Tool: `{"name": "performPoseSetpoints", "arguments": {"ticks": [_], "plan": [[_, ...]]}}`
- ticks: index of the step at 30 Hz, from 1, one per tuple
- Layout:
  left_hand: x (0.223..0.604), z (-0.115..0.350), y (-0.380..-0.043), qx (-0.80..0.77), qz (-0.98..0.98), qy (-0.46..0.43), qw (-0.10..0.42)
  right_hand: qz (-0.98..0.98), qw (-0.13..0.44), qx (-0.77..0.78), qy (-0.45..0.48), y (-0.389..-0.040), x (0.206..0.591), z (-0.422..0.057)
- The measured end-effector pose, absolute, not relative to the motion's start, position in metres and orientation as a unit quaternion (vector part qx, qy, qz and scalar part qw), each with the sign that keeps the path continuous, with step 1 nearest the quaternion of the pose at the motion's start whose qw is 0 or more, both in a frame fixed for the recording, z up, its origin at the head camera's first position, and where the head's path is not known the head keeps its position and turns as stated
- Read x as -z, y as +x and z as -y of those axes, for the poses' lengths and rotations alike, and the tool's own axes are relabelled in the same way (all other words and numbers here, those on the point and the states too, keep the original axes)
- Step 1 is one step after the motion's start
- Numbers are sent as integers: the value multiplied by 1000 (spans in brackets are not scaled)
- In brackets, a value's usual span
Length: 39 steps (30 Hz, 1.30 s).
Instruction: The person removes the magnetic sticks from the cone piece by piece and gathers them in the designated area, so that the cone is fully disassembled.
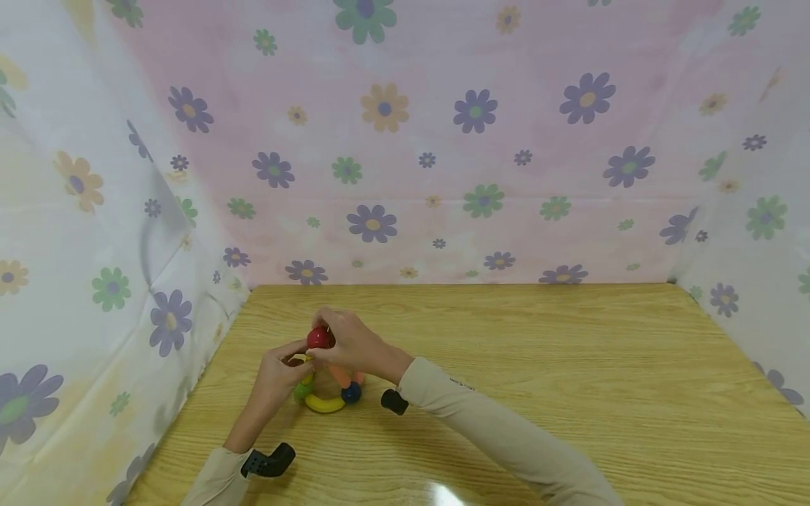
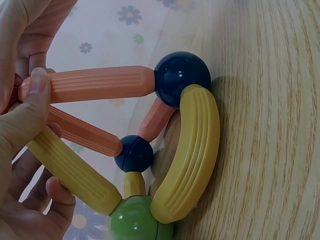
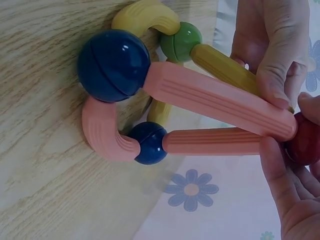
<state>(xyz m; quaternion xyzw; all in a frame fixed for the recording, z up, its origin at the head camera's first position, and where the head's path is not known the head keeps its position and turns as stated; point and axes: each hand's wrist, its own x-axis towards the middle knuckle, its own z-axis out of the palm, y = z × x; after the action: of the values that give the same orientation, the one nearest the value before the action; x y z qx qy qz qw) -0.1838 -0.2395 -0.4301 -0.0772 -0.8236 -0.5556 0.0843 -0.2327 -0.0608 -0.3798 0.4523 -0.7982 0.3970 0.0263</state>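
Note:
A frame of ridged sticks and balls stands on the wooden table. Its base joins blue balls (image 2: 182, 75), a green ball (image 3: 181, 42), a curved yellow stick (image 1: 325, 403) and a curved pink stick (image 3: 105, 131). Straight pink sticks (image 3: 215, 100) slope up to a red ball (image 1: 318, 338) at the top. My right hand (image 1: 354, 344) grips the red ball, thumb and fingers round it. Just below, my left hand (image 1: 278, 372) pinches the upper end of a straight yellow stick (image 2: 75, 170). Fingers partly hide the top joint.
Dark wrist-worn cameras sit at the left wrist (image 1: 268, 461) and the right wrist (image 1: 395, 401). The wooden table (image 1: 538, 365) extends to the right of the hands. Flower-printed cloth (image 1: 430, 183) hangs behind the table and along both sides.

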Motion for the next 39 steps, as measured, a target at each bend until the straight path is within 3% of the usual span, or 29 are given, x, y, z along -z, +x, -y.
{"name": "performPoseSetpoints", "arguments": {"ticks": [17, 25, 39], "plan": [[430, 237, -185, 556, 816, -124, 101, 803, -16, -441, 400, -240, 377, 59], [426, 235, -183, 532, 836, -98, 92, 795, -15, -467, 388, -243, 372, 56], [415, 235, -181, 483, 857, -142, 111, 814, -2, -406, 416, -247, 366, 13]]}}
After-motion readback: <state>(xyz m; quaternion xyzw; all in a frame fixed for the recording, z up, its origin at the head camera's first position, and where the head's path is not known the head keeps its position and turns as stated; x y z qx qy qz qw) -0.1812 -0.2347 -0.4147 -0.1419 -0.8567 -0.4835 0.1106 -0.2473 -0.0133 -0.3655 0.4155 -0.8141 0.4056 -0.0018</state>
